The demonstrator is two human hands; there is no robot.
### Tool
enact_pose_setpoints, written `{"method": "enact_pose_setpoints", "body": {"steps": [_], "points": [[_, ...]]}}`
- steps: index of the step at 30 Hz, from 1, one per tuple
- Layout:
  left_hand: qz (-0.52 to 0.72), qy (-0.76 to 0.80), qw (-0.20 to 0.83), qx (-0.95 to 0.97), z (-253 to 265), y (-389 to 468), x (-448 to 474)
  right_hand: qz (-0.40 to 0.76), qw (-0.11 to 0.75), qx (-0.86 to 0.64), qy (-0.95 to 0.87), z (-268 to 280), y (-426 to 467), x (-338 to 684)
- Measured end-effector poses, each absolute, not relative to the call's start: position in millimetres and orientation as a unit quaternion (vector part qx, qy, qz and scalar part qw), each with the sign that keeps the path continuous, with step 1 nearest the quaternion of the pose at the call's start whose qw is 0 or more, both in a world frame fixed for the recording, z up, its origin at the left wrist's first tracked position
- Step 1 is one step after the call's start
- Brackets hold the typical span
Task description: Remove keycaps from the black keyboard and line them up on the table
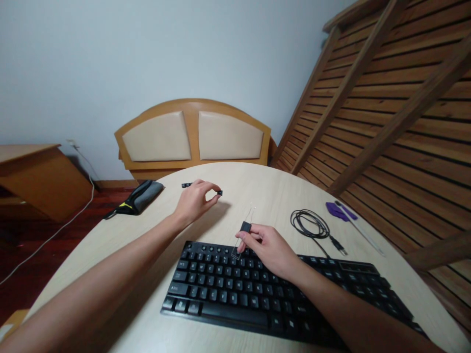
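A black keyboard (235,316) lies on the pale round table (147,294). Some positions in its top row show no caps. My left hand (195,198) is raised over the table beyond the keyboard, thumb and fingertips pinching a small black keycap (220,192). Several more black keycaps (186,185) sit in a row behind that hand, partly hidden by it. In my right hand (270,245) is a keycap puller (245,226) with a black grip and thin wire loops; one loop reaches down over the keyboard's top row.
A coiled black USB cable (311,223) lies beyond the keyboard's right part. At the right edge are a purple cloth (336,211) and a long brush (360,228). A grey and black pouch (142,196) rests at the left edge. Beyond the table stands a wooden headboard (194,127).
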State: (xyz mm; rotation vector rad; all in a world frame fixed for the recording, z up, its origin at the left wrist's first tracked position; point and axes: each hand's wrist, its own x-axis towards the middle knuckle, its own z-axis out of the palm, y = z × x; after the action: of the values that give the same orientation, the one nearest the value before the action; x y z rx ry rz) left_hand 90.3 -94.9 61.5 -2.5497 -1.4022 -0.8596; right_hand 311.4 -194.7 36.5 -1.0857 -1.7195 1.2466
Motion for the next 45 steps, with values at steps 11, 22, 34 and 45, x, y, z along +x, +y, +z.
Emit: {"method": "enact_pose_setpoints", "body": {"steps": [11, 22, 34, 45], "points": [[-0.297, -0.517, 0.101, -0.797, 22.5, -4.3, 74.1, 0.487, 0.365, -0.424, -0.670, 37.7, -195.4, 311.1], [-0.304, -0.576, 0.077, -0.755, -3.5, 15.2, 55.3, 0.490, 0.358, -0.431, -0.668, 37.8, -195.8, 311.3], [-0.301, -0.592, 0.052, -0.746, -8.9, 19.4, 52.0, 0.486, 0.360, -0.431, -0.670, 36.6, -196.3, 311.7], [-0.301, -0.598, 0.043, -0.742, -11.0, 21.5, 49.6, 0.483, 0.356, -0.436, -0.671, 35.1, -195.1, 311.7]]}}
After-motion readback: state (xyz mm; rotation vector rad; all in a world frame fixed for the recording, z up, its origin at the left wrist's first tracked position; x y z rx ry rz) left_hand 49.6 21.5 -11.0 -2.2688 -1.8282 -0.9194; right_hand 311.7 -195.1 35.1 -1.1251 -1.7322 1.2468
